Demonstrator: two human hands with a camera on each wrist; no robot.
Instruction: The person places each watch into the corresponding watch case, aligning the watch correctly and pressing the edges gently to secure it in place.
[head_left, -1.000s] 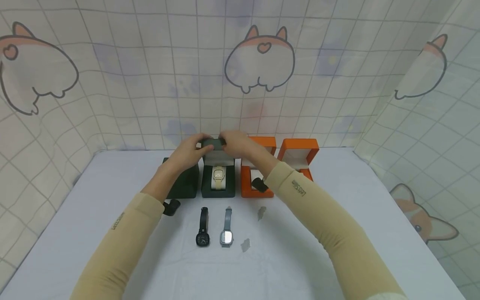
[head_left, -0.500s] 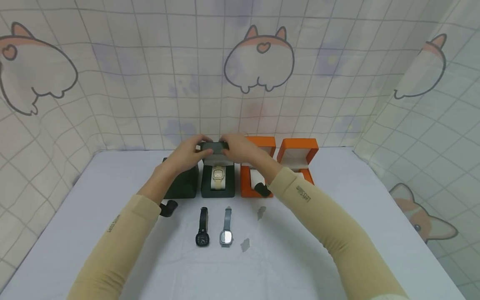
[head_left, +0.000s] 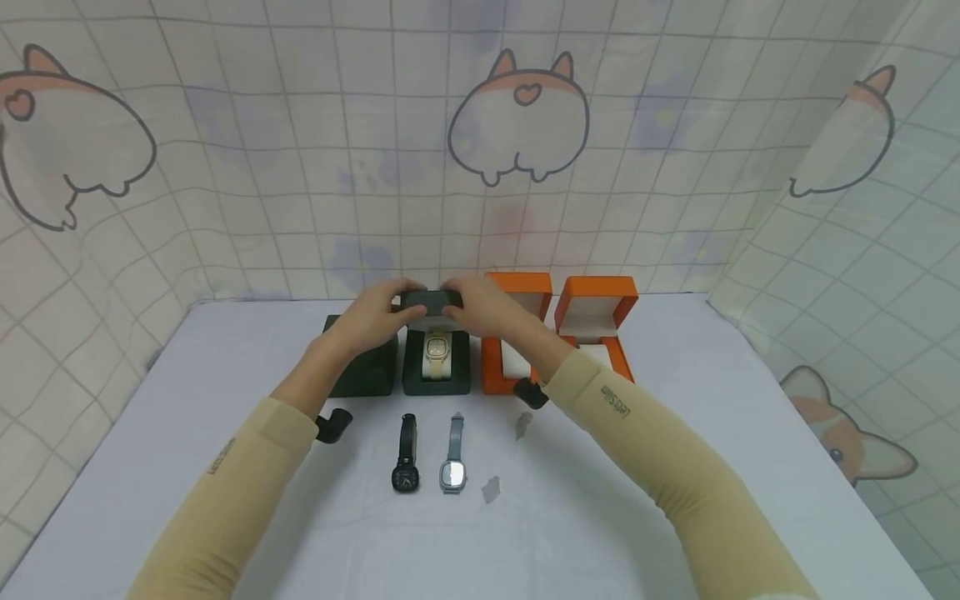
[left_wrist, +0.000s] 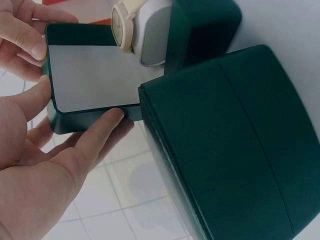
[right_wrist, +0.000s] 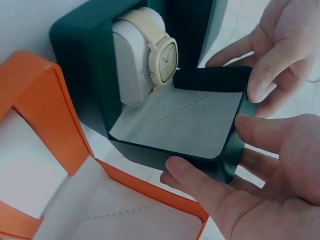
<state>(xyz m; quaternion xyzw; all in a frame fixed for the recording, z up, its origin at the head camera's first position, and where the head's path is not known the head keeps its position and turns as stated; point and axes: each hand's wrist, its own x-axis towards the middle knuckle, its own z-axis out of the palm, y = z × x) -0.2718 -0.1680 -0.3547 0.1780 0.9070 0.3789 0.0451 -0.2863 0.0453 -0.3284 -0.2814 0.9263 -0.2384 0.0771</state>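
A dark green watch box (head_left: 437, 388) stands upright with its lid (head_left: 429, 303) raised and tipped forward at an angle. In it, a cream watch (head_left: 438, 348) is wrapped round a white cushion (right_wrist: 131, 67). My left hand (head_left: 367, 321) grips the lid's left corner, thumb on the front edge and fingers along the side and behind. At the opposite corner my right hand (head_left: 487, 308) pinches the lid the same way, thumb on its edge. The lid's pale lining (left_wrist: 92, 77) faces the watch. Some fingertips are hidden behind the lid.
A closed green box (head_left: 367, 367) stands just left. To the right are two orange boxes with raised lids, one nearer (head_left: 491, 367) and one farther (head_left: 600, 287), with white cushions inside. A black watch (head_left: 406, 477) and a grey-blue watch (head_left: 453, 475) lie in front on the white cloth (head_left: 420, 550).
The green box's lid has swung forward and down a little, with both hands moving along on it. The watches and other boxes have stayed where they were.
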